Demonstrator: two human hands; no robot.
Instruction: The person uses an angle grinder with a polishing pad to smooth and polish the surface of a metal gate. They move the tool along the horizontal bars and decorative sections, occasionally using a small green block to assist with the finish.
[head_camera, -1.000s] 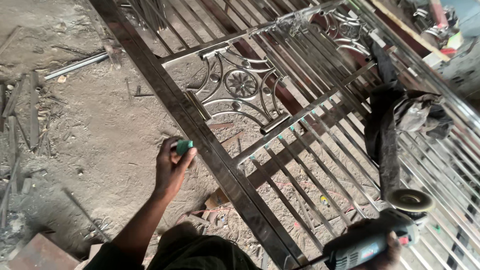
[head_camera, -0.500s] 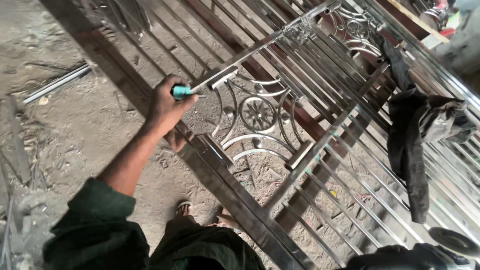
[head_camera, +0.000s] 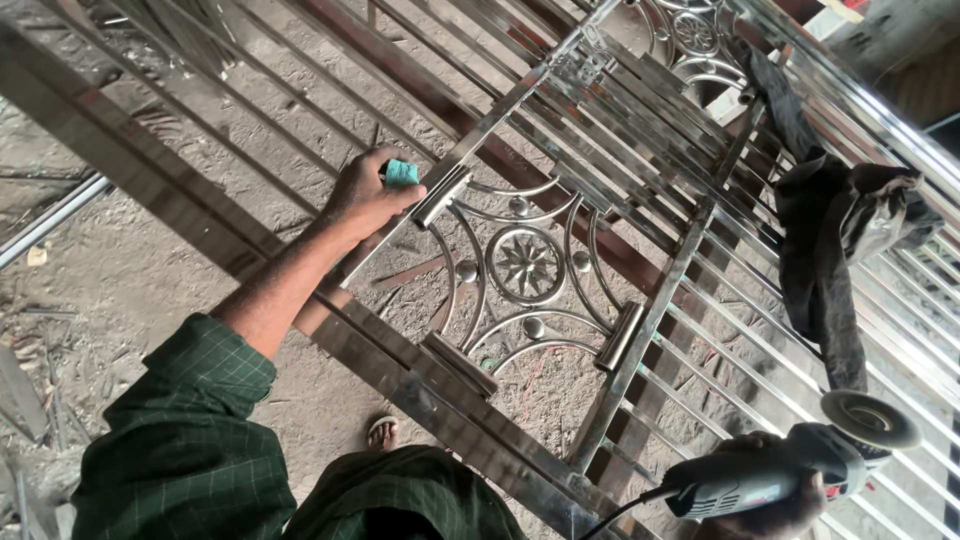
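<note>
A polished steel gate (head_camera: 600, 150) lies flat before me, with slim bars and a round flower ornament (head_camera: 526, 263) in a square panel. My left hand (head_camera: 365, 195) reaches over the wide frame bar (head_camera: 180, 210) and presses a small teal pad (head_camera: 402, 173) against the panel's upper left corner. My right hand (head_camera: 775, 510), at the bottom right edge and partly cut off, grips a grey angle grinder (head_camera: 790, 465). The grinder's round disc (head_camera: 868, 417) hovers above the bars.
A dark cloth (head_camera: 830, 235) hangs draped over the bars at the right. Dusty ground (head_camera: 130, 290) shows under and beside the gate. A loose steel tube (head_camera: 50, 220) lies at the left. My sandalled foot (head_camera: 383, 432) stands below the frame bar.
My left hand with the teal pad has moved from the wide frame bar up to the ornament panel's corner. The view has shifted, and the grinder in my right hand is back in sight.
</note>
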